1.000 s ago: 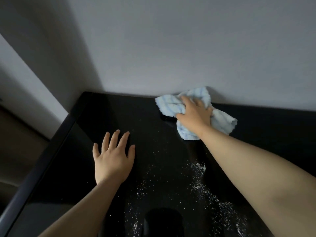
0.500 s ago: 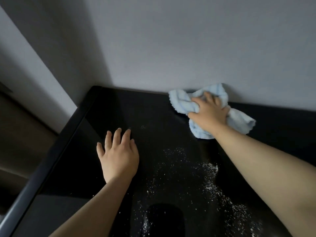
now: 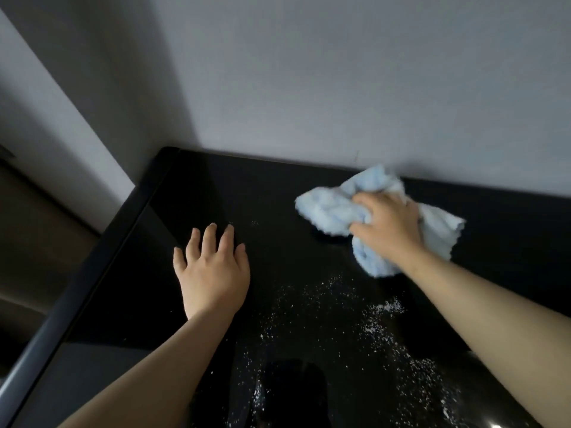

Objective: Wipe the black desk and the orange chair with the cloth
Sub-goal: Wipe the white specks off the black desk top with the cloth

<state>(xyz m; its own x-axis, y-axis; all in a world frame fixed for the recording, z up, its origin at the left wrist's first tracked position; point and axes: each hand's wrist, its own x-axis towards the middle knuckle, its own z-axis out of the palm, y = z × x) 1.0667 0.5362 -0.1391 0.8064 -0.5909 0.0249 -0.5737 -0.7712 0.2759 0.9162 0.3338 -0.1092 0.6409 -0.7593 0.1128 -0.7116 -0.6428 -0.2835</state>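
The soft, pale blue terry cloth [image 3: 333, 211] lay bunched on the glossy black desk [image 3: 278, 193], near the desk's far edge where it met the grey wall [image 3: 340, 88]. The right hand [image 3: 387, 225] was clenched round the cloth's middle, fingers curled into its folds and pressing it to the desk. The left hand [image 3: 213, 267] lay flat on the desk with fingers straight and spread, grasping nothing, nearer the desk's left edge.

The cloth looked light, limp and easily crumpled, so it would take whatever shape the hand gave it; gathering it at the centre, as here, seemed the sensible hold, since loose corners would likely drag and fold under. On so smooth a desk it should slide readily.

Bunched as it was, the cloth's long axis ran roughly along the desk's far edge, one lobe pointing towards the desk's left side and a flatter flap trailing to the right beyond the wrist.

White crumbs or powder [image 3: 380, 316] were scattered over the desk's near half, so the desk seemed far from finished. No orange chair showed.
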